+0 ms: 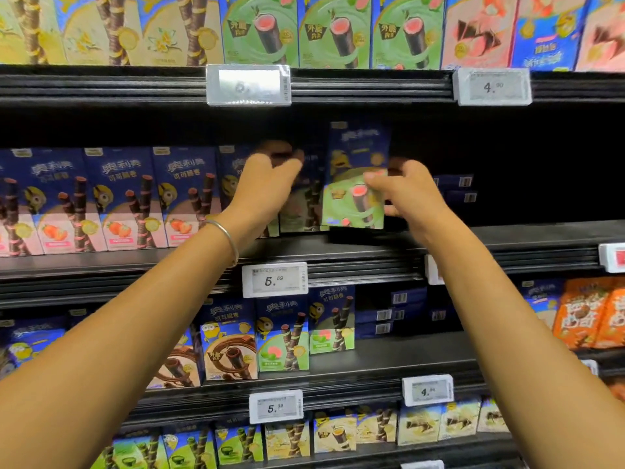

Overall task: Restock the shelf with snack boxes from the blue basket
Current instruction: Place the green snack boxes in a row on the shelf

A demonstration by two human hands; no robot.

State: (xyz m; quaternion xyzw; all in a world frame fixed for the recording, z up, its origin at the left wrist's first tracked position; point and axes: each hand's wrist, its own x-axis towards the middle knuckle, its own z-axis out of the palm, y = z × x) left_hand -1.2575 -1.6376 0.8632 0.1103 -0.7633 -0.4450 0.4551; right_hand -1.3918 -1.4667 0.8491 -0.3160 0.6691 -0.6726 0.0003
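Observation:
A blue and green snack box [355, 184] stands upright on the middle shelf [507, 236], and my right hand [402, 191] grips its right edge. My left hand [267, 187] curls over the top of a neighbouring blue box [304, 204] just left of it; that box is largely hidden by the hand. A row of blue and pink strawberry boxes [128, 201] fills the shelf further left. The blue basket is not in view.
Right of the held box the middle shelf is dark, with a few boxes lying flat [456, 189] at the back. Price tags [274, 279] hang on the shelf rails. Rows of boxes [334, 32] fill the shelf above, and others [282, 336] the shelves below.

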